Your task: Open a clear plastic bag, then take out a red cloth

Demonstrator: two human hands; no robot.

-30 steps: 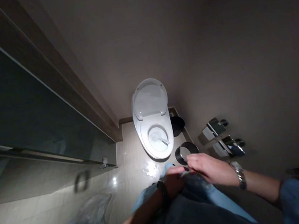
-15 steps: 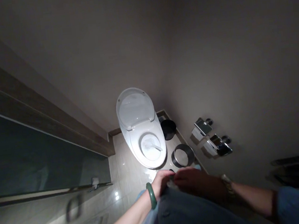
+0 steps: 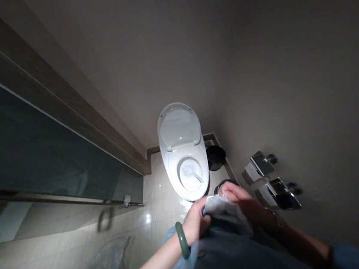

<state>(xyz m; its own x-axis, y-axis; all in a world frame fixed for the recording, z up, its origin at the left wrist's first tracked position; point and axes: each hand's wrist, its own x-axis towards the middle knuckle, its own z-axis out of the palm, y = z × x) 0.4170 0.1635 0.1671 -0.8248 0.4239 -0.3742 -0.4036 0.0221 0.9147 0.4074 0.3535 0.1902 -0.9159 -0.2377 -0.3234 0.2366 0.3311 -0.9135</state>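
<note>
My left hand (image 3: 196, 221), with a green bangle on its wrist, and my right hand (image 3: 238, 199) meet in front of my body. Both are closed on a thin clear plastic bag (image 3: 215, 204) stretched between them, low over my dark clothing. Just beyond the hands stands a white toilet (image 3: 185, 159) with its lid up. A brush lies in its bowl (image 3: 192, 174). A round metal bin (image 3: 219, 186) beside the toilet is partly hidden behind my right hand.
A black container (image 3: 216, 156) sits on the floor by the toilet's right side. Two chrome paper holders (image 3: 270, 180) hang on the right wall. A glass partition (image 3: 39, 154) runs along the left. A crumpled plastic bag (image 3: 105, 266) lies on the tiled floor.
The view swung left, then back right. My hands lifted a little, and the plastic bag between them shows more clearly now. My right hand now covers part of the metal bin.
</note>
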